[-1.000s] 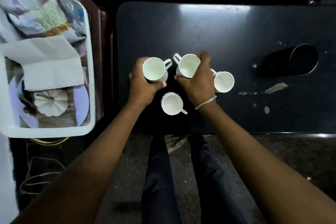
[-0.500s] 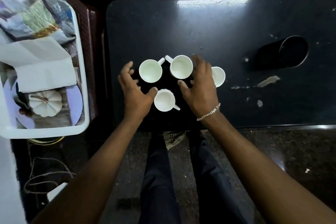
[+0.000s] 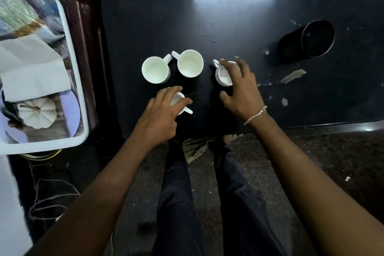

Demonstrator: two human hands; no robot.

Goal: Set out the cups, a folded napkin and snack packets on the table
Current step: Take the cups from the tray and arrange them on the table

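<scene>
Four white cups stand on the black bench [image 3: 239, 16]. The left hand [image 3: 160, 116] grips the near cup [image 3: 176, 99], at 6 o'clock in the group, fingers and thumb curled round its rim. The right hand [image 3: 243, 89] is spread over the right cup [image 3: 224, 77] at 3 o'clock, its fingers on the far rim and its thumb clear; I cannot tell if it holds. The left cup [image 3: 155, 69] and middle cup [image 3: 190, 63] sit free at 10 and 12 o'clock, handles almost touching. At the bench's 9 o'clock, a white tub [image 3: 80, 89] holds the napkin [image 3: 35, 72] and bagged packets [image 3: 16, 12].
</scene>
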